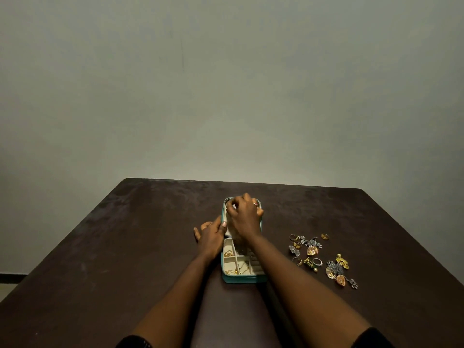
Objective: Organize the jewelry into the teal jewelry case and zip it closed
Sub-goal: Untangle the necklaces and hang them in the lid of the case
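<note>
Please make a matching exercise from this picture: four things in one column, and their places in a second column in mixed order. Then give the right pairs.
Things
1. left hand
2. right hand
3. loose jewelry
4. gold chain

Places
A. in a near compartment of the case
B. over the far half of the case
C. on the table, right of the case
D. at the left edge of the case

Pairs: 1-D; 2-B; 3-C; 4-A
</note>
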### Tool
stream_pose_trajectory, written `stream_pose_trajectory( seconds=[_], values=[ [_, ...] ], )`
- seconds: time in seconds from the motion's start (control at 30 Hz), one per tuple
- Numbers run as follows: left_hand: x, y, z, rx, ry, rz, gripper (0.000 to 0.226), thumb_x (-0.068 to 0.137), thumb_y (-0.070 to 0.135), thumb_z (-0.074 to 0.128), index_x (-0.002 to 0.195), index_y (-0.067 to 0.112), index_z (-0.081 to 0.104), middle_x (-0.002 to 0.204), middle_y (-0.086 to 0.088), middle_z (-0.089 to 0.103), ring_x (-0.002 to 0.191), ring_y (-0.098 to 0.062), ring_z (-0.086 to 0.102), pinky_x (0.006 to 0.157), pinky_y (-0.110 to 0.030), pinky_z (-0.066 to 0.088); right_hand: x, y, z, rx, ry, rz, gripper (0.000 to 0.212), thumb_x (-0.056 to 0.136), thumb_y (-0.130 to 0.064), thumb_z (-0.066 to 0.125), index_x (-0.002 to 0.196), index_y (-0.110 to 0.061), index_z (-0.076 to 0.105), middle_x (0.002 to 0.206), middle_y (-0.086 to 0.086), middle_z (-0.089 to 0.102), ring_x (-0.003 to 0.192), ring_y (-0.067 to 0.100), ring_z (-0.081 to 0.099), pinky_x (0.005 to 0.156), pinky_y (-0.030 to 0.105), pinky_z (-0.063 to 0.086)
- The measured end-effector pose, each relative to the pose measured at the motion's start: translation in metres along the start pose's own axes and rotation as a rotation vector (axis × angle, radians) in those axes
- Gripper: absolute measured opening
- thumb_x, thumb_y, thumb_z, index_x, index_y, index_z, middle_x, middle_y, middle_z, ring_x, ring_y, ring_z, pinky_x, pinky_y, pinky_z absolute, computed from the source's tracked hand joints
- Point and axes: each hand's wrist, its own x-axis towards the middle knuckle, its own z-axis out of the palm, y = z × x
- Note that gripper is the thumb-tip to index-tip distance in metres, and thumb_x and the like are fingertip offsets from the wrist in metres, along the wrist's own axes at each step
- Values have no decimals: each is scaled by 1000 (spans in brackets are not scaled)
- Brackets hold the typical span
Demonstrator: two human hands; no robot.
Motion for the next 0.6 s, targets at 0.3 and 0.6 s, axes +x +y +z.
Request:
stream_pose_trajectory(
  seconds=[0.3,0.6],
  values=[
    [2,-1,-1,-59,22,-23,31,99,28,38,120,25,60,114,-7,66,115,-26,54,110,-47,27,5,0,-48,574,-222,-18,5,91,-8,57,87,-9,59,74,-4,58,73,8,55,67,13,44],
    [-17,42,-31,-375,107,115,29,97,17,48,120,9,63,111,-1,64,103,-14,60,76,-10,48,-1,-14,-83,594,-263,-55,9,90,-5,55,91,-1,62,77,1,60,71,7,56,65,12,45]
  ],
)
